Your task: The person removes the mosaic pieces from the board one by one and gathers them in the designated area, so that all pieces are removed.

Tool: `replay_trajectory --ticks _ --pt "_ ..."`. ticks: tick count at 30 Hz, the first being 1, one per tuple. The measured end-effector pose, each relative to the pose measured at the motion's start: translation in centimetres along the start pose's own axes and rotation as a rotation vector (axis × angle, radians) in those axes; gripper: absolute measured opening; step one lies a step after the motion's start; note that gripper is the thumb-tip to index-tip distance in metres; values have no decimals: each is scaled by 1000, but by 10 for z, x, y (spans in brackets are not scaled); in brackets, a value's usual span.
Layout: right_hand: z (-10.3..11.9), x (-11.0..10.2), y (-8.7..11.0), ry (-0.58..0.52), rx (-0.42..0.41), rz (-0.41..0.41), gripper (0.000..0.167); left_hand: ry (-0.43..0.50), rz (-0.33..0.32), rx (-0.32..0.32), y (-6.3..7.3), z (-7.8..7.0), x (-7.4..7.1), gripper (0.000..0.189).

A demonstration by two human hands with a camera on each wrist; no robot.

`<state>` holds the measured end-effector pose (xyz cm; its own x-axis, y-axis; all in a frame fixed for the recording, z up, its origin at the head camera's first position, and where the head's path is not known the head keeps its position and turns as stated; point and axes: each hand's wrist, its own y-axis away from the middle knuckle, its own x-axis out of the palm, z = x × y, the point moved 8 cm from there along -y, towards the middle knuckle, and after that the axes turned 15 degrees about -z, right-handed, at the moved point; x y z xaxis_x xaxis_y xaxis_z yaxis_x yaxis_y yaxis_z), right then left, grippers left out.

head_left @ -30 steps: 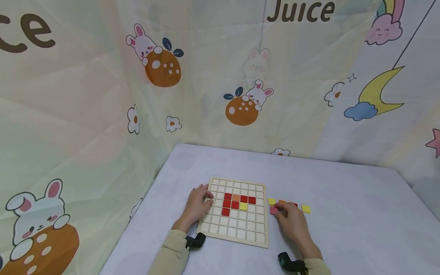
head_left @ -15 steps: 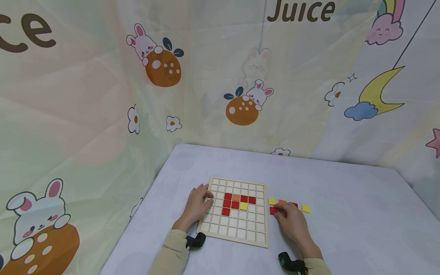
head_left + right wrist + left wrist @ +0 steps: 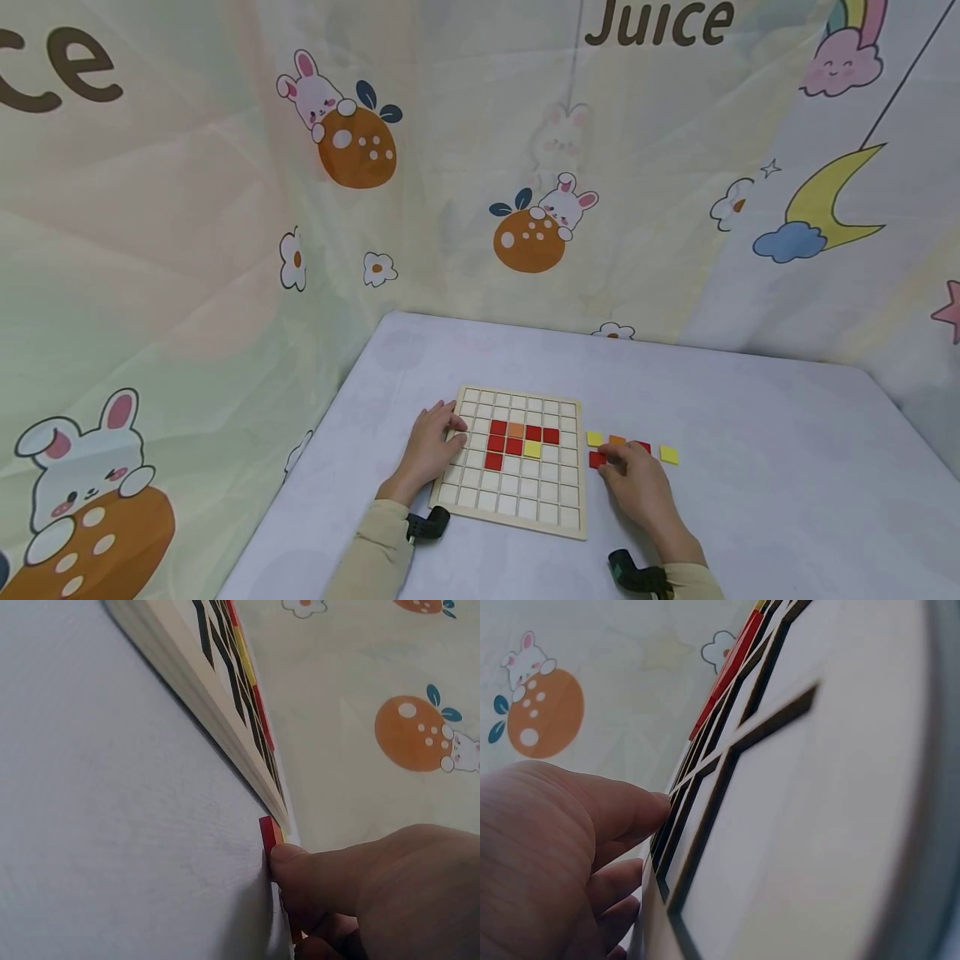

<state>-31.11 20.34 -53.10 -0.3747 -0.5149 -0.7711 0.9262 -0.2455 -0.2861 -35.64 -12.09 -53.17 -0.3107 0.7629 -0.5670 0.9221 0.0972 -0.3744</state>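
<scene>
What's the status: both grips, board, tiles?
Left grip resting on left edge of board. Right grip touching red tile, right of board. Same hand partly hides other loose tiles.

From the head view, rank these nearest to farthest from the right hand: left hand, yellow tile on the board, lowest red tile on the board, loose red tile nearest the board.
1. Loose red tile: at the fingertips of the right hand.
2. Yellow tile: on the board.
3. Lowest red tile: farther left on the board.
4. Left hand: at the board's left edge.
</scene>
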Motion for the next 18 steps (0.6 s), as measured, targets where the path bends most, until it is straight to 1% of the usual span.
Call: replay_trajectory --ticks 4,9,13,18 --pt "2 -4 0 -10 -13 -20 32 4 2 -4 0 0 0 5" --pt "8 -8 0 -56 -43 -65 27 0 4 -11 -1 1 1 5" --pt "16 -5 3 -93 -53 -97 22 -13 7 -18 0 2 1 5" --pt "29 1 7 -127 -58 -96 22 -25 5 -13 -1 1 2 7"
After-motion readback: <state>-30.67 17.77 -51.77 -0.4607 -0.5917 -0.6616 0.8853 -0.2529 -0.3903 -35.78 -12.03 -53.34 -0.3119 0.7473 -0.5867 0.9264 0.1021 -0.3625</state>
